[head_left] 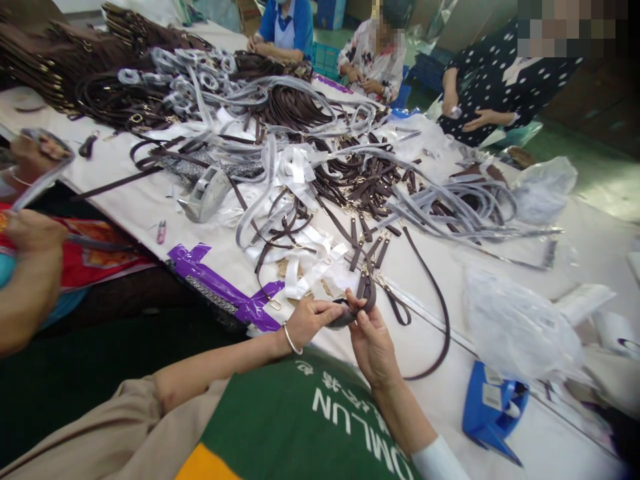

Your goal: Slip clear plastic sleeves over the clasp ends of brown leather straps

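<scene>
At the table's near edge, my left hand [314,323] is closed, its thumb and fingers pinching a folded part of a dark brown strap [369,292]. My right hand [374,341] grips the same strap a little to the right, thumb against fingers. Between the two hands the strap bends into a loop; its exact ends are hard to make out. Just beyond lie short brown straps with metal clasps [383,250] and white paper strips [320,263]. One long brown strap [440,293] curves over the table to the right of my hands.
A blue tape dispenser [493,407] stands at right, a grey one [206,195] at left centre. Plastic bags [520,320] lie on the right. Piled brown straps [350,173] and grey-wrapped straps [460,207] cover the middle. A co-worker's arm [30,267] is at left; several people sit or stand opposite.
</scene>
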The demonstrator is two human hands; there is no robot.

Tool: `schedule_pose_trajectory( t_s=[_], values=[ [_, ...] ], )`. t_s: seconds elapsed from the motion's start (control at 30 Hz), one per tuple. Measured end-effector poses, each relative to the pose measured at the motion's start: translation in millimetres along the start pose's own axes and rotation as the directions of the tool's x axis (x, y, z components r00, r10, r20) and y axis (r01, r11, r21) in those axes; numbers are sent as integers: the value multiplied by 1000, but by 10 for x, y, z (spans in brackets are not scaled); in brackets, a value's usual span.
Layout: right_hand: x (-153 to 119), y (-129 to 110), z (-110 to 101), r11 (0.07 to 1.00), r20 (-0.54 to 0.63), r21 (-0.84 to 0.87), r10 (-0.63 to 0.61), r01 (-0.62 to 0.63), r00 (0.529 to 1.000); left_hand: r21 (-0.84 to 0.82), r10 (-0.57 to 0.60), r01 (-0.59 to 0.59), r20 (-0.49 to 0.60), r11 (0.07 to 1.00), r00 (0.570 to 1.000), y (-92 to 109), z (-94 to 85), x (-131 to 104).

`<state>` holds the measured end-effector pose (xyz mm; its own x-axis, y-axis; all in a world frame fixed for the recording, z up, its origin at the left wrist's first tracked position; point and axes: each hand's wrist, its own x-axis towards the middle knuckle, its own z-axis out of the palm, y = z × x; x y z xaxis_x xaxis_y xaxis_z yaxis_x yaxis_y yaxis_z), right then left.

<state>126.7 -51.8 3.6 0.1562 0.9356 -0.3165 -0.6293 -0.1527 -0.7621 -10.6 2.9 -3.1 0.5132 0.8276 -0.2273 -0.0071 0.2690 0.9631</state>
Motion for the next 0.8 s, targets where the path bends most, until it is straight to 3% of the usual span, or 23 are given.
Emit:
schedule_pose_trajectory(
  t_s=[0.17,0.33,0.53,0.67,0.8],
  values=[
    [22,41,-7,999,-6,-7,35,-35,999,14,-10,10,6,1000,1000,-33,3,12],
    [92,99,-73,986,-30,58,158,-156,987,131,-22,18,29,991,999,-109,-73,20],
    [109,134,-81,995,-31,-77,58,-61,998,59,-109,110,-24,992,994,-160,-57,34],
    [75,133,-91,979,-57,-203,14,-25,998,93,-23,28,-48,995,999,-110,-38,24],
    [51,178,-138,970,-135,-215,83,-111,987,264,204,-190,-24,946,979,-101,-72,14]
  ],
)
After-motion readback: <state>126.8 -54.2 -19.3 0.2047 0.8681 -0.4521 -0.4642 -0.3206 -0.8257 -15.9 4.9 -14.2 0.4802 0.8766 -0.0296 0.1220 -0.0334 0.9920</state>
